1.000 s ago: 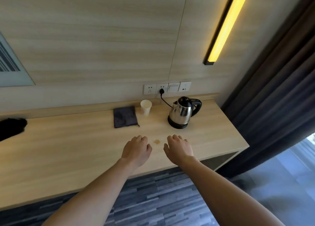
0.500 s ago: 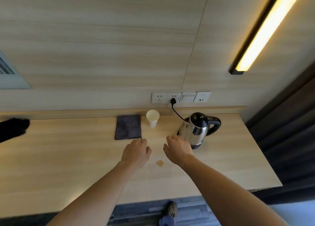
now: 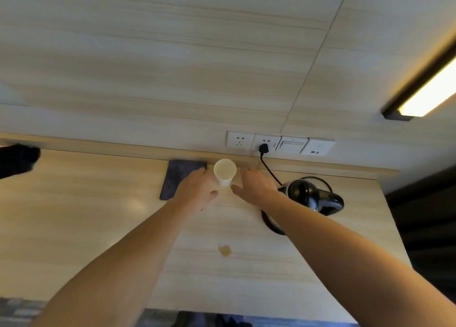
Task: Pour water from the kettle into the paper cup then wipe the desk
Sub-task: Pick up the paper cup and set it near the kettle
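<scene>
Reaching forward, both hands have moved up the surface (image 3: pixel 74 228) to flank the cup (image 3: pixel 224 172) at frame centre; left hand (image 3: pixel 195 193) and right hand (image 3: pixel 256 186) fingers open, gripping nothing. Kettle (image 3: pixel 308 198) sits right, untouched; pouring hasn't begun.

Both hands reach across the bench (image 3: pixel 86 228) with fingers spread: the left hand (image 3: pixel 196 192) and right hand (image 3: pixel 256 186) flank an upright white cup (image 3: pixel 224 172) near the back edge, neither clearly gripping it. A dark cloth (image 3: pixel 176 178) lies flat just left of the cup, partly under the left hand, and a kettle (image 3: pixel 311 198) stands to the right behind the right forearm, its cord (image 3: pixel 269 171) running up to a wall socket (image 3: pixel 265 142). A small brown stain (image 3: pixel 225 250) sits on the bench between the forearms.
</scene>
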Available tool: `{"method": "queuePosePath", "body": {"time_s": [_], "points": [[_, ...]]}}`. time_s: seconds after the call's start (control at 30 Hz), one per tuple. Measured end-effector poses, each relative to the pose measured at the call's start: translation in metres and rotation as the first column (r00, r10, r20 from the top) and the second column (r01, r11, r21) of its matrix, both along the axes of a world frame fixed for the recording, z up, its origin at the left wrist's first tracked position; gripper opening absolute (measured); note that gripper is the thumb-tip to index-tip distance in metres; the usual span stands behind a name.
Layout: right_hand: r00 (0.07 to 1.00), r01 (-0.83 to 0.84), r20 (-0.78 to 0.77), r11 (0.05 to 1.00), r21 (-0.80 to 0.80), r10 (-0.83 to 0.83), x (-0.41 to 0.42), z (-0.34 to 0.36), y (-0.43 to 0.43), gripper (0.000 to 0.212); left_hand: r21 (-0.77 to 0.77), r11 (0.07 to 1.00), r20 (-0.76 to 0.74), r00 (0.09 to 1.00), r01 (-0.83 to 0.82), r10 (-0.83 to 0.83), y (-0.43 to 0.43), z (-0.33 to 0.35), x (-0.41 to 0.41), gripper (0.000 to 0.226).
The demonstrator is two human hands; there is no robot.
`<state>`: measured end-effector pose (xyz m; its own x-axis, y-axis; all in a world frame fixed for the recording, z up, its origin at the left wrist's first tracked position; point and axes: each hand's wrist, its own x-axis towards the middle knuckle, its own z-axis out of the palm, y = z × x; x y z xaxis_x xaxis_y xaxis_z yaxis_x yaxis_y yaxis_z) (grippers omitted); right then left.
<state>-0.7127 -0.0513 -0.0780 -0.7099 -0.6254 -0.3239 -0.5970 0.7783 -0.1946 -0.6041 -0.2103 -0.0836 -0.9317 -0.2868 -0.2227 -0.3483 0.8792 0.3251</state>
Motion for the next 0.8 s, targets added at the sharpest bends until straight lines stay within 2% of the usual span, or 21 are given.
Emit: {"method": "queuePosePath", "body": {"time_s": [0.13, 0.27, 0.5, 0.57, 0.67, 0.8], "points": [[0.997, 0.035, 0.072, 0.999, -0.009, -0.034, -0.026, -0.021, -0.018, 0.079, 0.002, 0.998, 0.024, 0.998, 0.062, -0.062, -0.028, -0.019, -0.036, 0.065], [0.993, 0.052, 0.109, 0.999, -0.014, -0.050, -0.044, -0.045, -0.037, 0.092, -0.021, 0.991, 0.053, 0.990, 0.129, -0.128, -0.046, -0.045, -0.068, 0.085], [0.990, 0.059, 0.134, 0.997, -0.051, -0.051, -0.052, -0.056, -0.054, 0.084, 0.080, 0.988, 0.013, 0.991, 0.135, -0.136, -0.054, -0.082, -0.092, 0.069], [0.990, 0.068, 0.129, 0.996, -0.059, -0.060, -0.050, -0.051, -0.052, 0.083, 0.134, 0.985, 0.003, 0.994, 0.112, -0.113, -0.053, -0.082, -0.091, 0.071], [0.989, 0.088, 0.120, 0.995, -0.052, -0.081, -0.037, -0.042, -0.044, 0.081, 0.188, 0.979, -0.001, 0.996, 0.083, -0.084, -0.049, -0.076, -0.077, 0.073], [0.988, 0.098, 0.123, 0.994, -0.058, -0.090, -0.004, -0.033, -0.030, 0.080, 0.202, 0.976, 0.002, 0.996, 0.085, -0.087, -0.036, -0.064, -0.045, 0.057]]}}
